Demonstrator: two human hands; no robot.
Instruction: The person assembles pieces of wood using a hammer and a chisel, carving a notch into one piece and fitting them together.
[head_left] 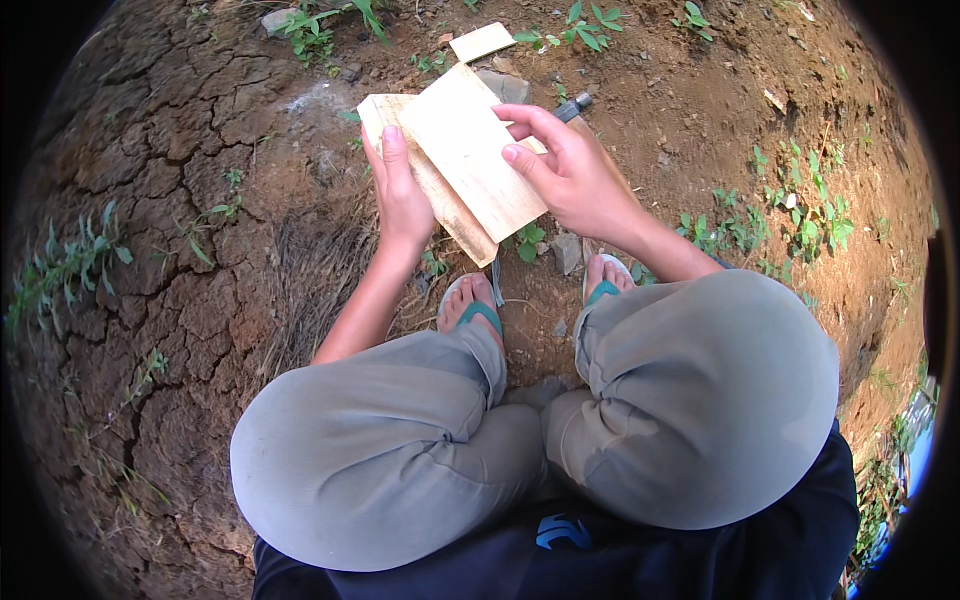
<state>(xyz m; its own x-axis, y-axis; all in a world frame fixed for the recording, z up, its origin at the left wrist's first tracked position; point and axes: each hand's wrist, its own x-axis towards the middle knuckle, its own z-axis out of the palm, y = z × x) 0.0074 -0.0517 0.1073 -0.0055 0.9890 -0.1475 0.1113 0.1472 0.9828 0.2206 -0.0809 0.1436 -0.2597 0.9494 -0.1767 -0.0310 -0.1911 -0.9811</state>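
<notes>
My left hand (398, 192) grips the left edge of a wooden board (460, 210), thumb on top. A second, paler wooden board (475, 150) lies across it at an angle and covers much of it. My right hand (575, 175) is closed on the right edge of this upper board, with the thumb on its face and the other fingers partly hidden. Just beyond the right hand shows the dark head of what looks like a hammer (573, 107); its wooden handle is mostly hidden behind my hand and forearm.
A small flat wood piece (482, 42) lies beyond the boards, close to a grey stone (505, 87). My feet in flip-flops (478, 305) are on the dirt just below the boards. Cracked soil (150, 200) spreads on the left, and low green weeds (810, 215) grow on the right.
</notes>
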